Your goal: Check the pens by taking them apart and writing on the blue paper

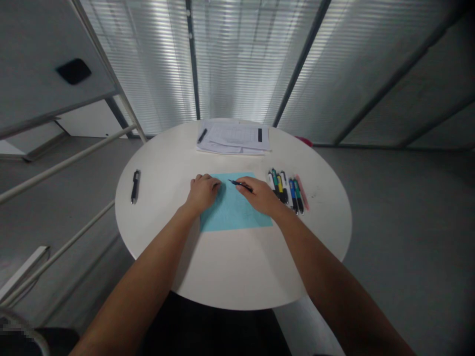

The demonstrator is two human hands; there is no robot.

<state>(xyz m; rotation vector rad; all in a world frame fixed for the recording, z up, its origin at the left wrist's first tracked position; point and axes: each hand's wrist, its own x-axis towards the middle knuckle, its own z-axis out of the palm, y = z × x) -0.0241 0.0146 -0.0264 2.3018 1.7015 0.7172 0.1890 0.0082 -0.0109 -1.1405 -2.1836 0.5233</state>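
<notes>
right hand (261, 195) fingers clamped on the black pen (240, 185), lying crosswise, tip aimed at the left hand (203, 192) (loosely curled, resting on the far-left corner of the blue sheet (232, 215)); sheet's mid-tabletop (230, 267)

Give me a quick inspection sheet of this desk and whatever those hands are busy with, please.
Surface: round white table, smooth top.
Job's things: blue sheet lying flat; slim dark pen over its top edge.
Clutter: row of coloured pens right of the sheet; black clip pen far left; stack of printed papers at the far edge, a small pen on it.
Hands: left hand fingers curled, resting on the sheet; right hand gripping the slim dark pen.
Cables: nothing seen.
Surroundings: closed blinds behind, grey floor.
</notes>
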